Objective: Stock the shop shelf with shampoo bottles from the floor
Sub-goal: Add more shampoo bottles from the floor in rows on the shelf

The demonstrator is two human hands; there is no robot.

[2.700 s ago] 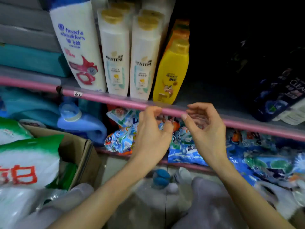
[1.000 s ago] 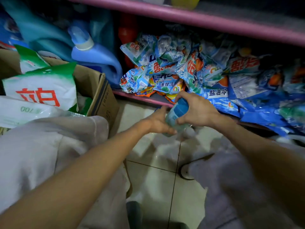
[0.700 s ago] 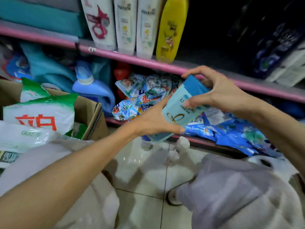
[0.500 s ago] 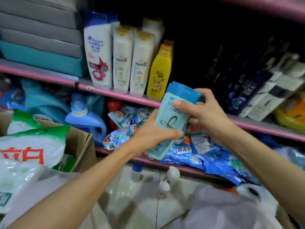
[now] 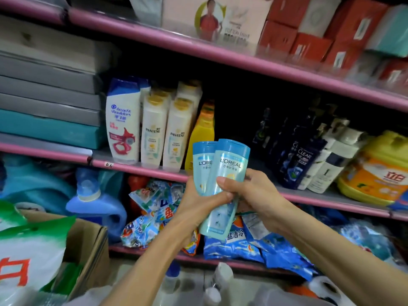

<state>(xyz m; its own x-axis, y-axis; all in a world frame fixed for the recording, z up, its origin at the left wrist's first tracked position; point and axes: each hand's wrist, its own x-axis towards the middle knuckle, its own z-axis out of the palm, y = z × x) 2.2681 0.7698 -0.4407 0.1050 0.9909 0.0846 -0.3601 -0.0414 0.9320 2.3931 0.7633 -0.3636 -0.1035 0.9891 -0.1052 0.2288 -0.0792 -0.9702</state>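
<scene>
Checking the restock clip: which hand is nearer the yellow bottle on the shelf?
Left. The left hand sits just below the yellow bottle, gripping the L'Oreal bottles; the right hand grips them farther right.

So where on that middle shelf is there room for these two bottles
The open patch lies between the yellow bottle and the dark Clear bottles, right behind the L'Oreal bottles. Left of it, Pantene and Head & Shoulders stand packed; the right end is crowded too.

I see both L'Oreal bottles [image 5: 223,173] now lifted higher, upright side by side, left hand [image 5: 199,203] and right hand [image 5: 249,195] gripping them before the pink shelf [image 5: 141,170]
</scene>
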